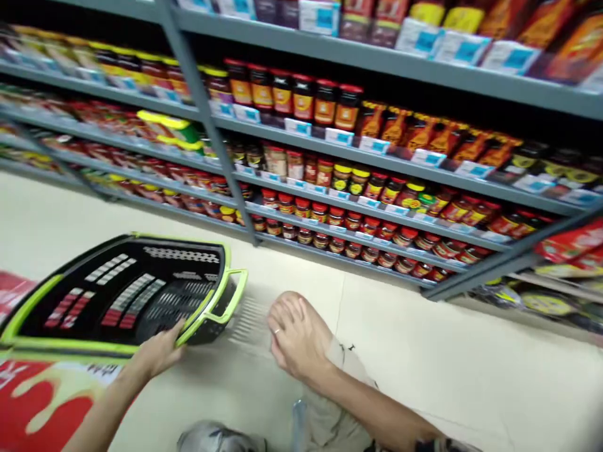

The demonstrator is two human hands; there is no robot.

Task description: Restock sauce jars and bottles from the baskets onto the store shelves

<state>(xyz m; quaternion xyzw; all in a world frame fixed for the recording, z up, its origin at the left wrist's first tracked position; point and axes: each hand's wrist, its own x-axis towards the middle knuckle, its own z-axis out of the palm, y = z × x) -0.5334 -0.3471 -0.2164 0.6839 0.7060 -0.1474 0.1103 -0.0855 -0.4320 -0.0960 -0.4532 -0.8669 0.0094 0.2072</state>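
Two bare hands: left hand (160, 353) gripping green rim (200, 319) of black basket (153, 265), near right corner; right hand (296, 339) on knee (351, 370), fingers unclenched, loosely draped. Basket before shelf (330, 254) bottom edge; floor (400, 339) contact unclear.

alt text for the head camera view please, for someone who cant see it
A person's left hand grips a black, green-edged shopping basket, while the right hand is over a pale trouser leg. Beyond the pale floor, grey shelves hold rows of jars.
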